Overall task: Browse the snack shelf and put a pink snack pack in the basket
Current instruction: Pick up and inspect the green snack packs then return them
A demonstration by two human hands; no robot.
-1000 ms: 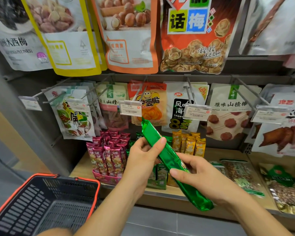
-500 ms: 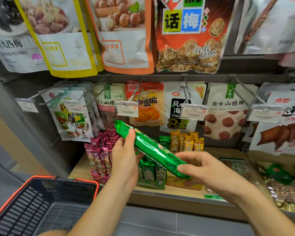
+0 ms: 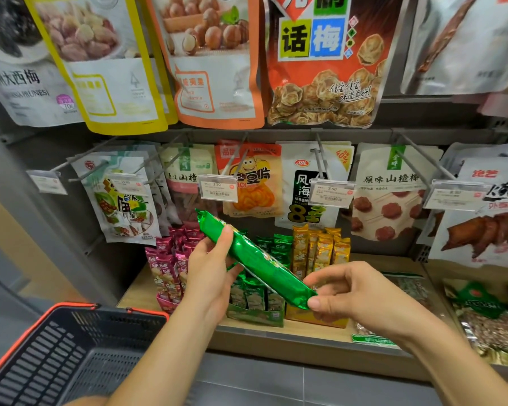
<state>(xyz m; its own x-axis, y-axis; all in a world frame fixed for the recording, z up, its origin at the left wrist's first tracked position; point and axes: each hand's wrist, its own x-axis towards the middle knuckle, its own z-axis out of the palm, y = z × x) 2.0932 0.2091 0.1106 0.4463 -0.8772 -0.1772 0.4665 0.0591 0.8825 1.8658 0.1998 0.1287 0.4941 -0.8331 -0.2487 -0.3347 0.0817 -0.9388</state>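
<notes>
Head view: left hand (image 3: 208, 276), right hand (image 3: 361, 297) grip green pack (image 3: 255, 259); pink snack packs (image 3: 167, 265) just behind left hand.

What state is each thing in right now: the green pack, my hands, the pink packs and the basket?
green snack pack: looks sealed, tilted, held off the shelf by both hands.
left hand: grips the pack's upper part.
right hand: pinches the pack's lower end.
pink snack packs: upright in their box on the shelf, untouched.
basket: at lower left, no pack seen in it.
</notes>
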